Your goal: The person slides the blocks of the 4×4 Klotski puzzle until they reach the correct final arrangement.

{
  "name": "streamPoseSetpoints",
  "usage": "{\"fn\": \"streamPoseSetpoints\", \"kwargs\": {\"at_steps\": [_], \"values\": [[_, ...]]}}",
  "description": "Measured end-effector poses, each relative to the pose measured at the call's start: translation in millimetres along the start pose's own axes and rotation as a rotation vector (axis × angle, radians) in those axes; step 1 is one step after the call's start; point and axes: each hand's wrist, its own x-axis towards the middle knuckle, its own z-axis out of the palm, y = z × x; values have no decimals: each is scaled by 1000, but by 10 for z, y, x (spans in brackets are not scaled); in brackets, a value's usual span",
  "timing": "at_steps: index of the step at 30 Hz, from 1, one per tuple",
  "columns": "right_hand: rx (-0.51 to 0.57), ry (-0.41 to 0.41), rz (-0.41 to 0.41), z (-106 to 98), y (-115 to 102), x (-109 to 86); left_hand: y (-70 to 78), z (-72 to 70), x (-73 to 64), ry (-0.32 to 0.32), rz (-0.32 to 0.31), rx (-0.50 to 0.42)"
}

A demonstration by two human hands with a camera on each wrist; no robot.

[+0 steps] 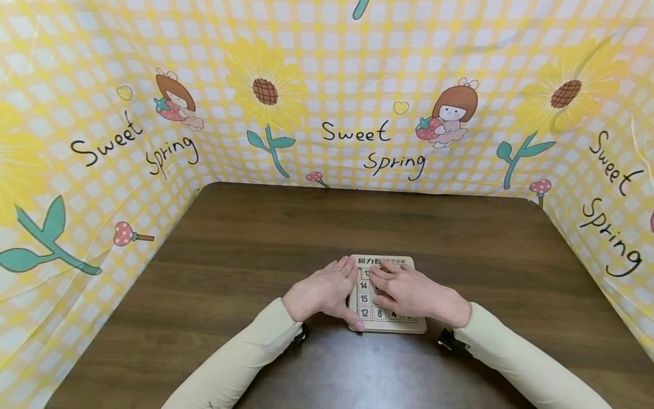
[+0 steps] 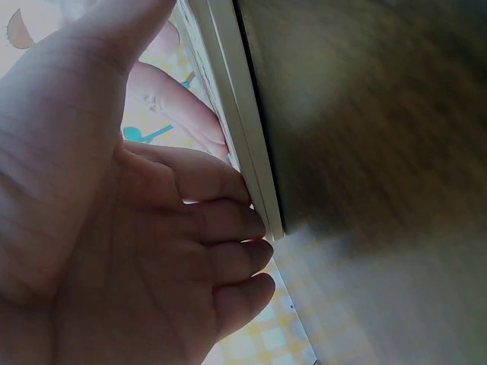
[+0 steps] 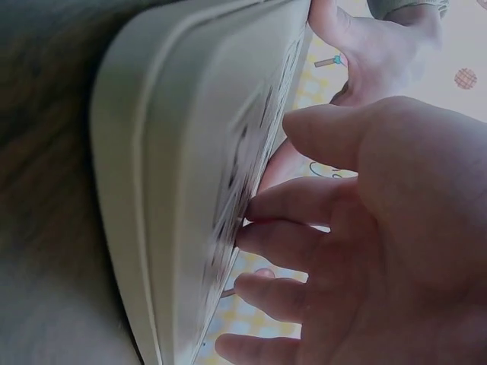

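Observation:
A pale sliding number puzzle (image 1: 386, 326) lies flat on the table, with dark characters along its top and square number tiles below. My left hand (image 1: 323, 291) rests along its left side, fingers extended by the upper edge and thumb at the lower left corner. In the left wrist view, fingertips meet the board's side (image 2: 242, 114). Over the tiles spreads my right hand (image 1: 413, 291), its fingertips on them and hiding many. Tiles 14, 15, 12 and 8 show at the left and bottom. The right wrist view has the board's thick rounded rim (image 3: 156, 175) close up.
The brown wooden table (image 1: 255, 227) extends around the puzzle. A yellow checked cloth (image 1: 352, 102) with flowers and lettering hangs as walls at the back and both sides. Dark wrist straps (image 1: 452, 339) sit below the cuffs of the light sleeves (image 1: 516, 352).

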Motion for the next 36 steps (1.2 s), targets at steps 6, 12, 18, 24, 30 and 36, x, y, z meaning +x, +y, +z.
{"fn": "streamPoseSetpoints", "kwargs": {"at_steps": [6,12,18,24,30,36], "values": [[-4,11,-15,10,-24,22,-1,-2,-2,8,5,9],[-2,9,-14,28,-35,34,-4,4,4,13,11,15],[-9,8,-14,38,-40,41,-1,-6,-2,9,11,14],[-15,8,-22,38,-32,37,3,-11,-1,-3,6,5],[-14,17,-51,28,-12,25,3,-20,2,-12,4,-4],[4,-16,-52,10,11,31,1,-17,6,-8,11,-2]]}}
